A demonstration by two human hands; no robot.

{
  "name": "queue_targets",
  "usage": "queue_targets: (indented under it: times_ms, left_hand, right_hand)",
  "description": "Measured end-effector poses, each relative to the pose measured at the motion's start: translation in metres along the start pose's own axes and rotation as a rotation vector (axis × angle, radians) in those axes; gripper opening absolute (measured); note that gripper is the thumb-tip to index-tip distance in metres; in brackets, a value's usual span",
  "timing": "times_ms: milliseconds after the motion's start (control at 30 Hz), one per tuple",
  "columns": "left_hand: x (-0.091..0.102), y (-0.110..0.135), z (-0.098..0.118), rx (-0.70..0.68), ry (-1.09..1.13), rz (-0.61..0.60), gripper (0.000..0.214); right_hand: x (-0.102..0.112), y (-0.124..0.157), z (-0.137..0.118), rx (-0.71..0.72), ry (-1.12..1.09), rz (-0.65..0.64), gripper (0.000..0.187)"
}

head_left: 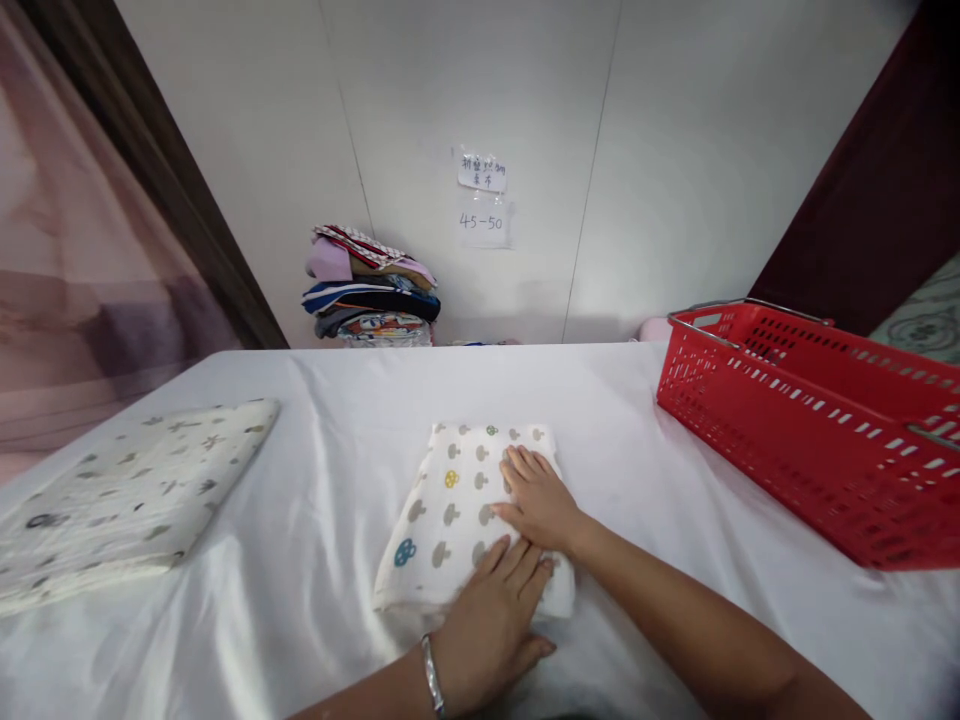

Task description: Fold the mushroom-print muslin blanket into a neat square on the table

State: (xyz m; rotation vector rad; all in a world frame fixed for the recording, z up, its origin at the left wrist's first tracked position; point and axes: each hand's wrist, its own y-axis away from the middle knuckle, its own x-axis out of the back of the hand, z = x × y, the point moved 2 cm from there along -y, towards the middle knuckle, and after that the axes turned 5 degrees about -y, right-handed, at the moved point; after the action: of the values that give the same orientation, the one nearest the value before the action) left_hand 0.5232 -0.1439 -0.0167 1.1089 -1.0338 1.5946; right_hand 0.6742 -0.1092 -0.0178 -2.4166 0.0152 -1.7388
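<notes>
A white muslin cloth [427, 520] printed with grey, yellow, blue and green mushrooms lies folded into a rectangle in front of me. My left hand [491, 620], with a silver bangle at its wrist, rests flat on the near part of the cloth, fingers stretched out. On the right side of the same cloth lies my right hand [540, 500], palm down with its fingers extended. The two hands are close together, the left fingertips next to the right palm. Part of the print is hidden beneath them.
Another folded patterned cloth [150, 480] lies at the table's left. A red plastic basket [787, 430] with metal handles stands on the right. Behind the white-covered table [322, 440] is a stack of folded fabrics [371, 290] by the wall, with paper labels [484, 200] above.
</notes>
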Motion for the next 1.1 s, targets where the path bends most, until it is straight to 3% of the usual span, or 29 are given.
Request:
queue_targets:
  times_ms: [100, 167, 267, 367, 433, 600, 767, 933, 1033, 1100]
  left_hand:
    - [0.021, 0.001, -0.016, 0.022, 0.066, 0.125, 0.031]
    - [0.033, 0.002, -0.041, 0.098, 0.035, 0.266, 0.027]
    - [0.042, 0.009, -0.093, 0.412, -0.066, 0.411, 0.036]
    - [0.041, 0.019, -0.134, 0.850, 0.018, 0.297, 0.057]
    - [0.037, 0.022, -0.145, 0.997, 0.148, 0.194, 0.064]
    - [0.035, 0.020, -0.143, 1.059, 0.230, 0.112, 0.066]
    - [0.030, 0.022, -0.138, 1.081, 0.214, 0.108, 0.063]
    - [0.019, 0.028, -0.110, 1.079, 0.334, 0.181, 0.070]
    - [0.016, 0.033, -0.101, 1.029, 0.465, 0.186, 0.075]
    - [0.018, 0.036, -0.109, 1.013, 0.518, 0.208, 0.069]
  right_hand:
    - [0.004, 0.008, 0.000, -0.018, -0.025, -0.025, 0.059]
    - [0.004, 0.017, -0.001, -0.038, -0.046, -0.044, 0.055]
    - [-0.004, 0.036, -0.004, -0.077, -0.073, -0.049, 0.055]
    - [-0.015, 0.055, 0.002, -0.131, -0.124, 0.034, 0.056]
    - [-0.020, 0.064, 0.011, -0.222, -0.210, 0.133, 0.059]
    - [-0.028, 0.073, 0.029, -0.515, -0.601, 0.222, 0.062]
    - [-0.026, 0.069, 0.026, -0.475, -0.734, 0.277, 0.057]
    - [-0.013, 0.054, 0.055, -0.420, -0.691, 0.320, 0.054]
    - [-0.007, 0.050, 0.074, -0.381, -0.587, 0.234, 0.052]
    - [-0.003, 0.048, 0.077, -0.337, -0.424, 0.170, 0.050]
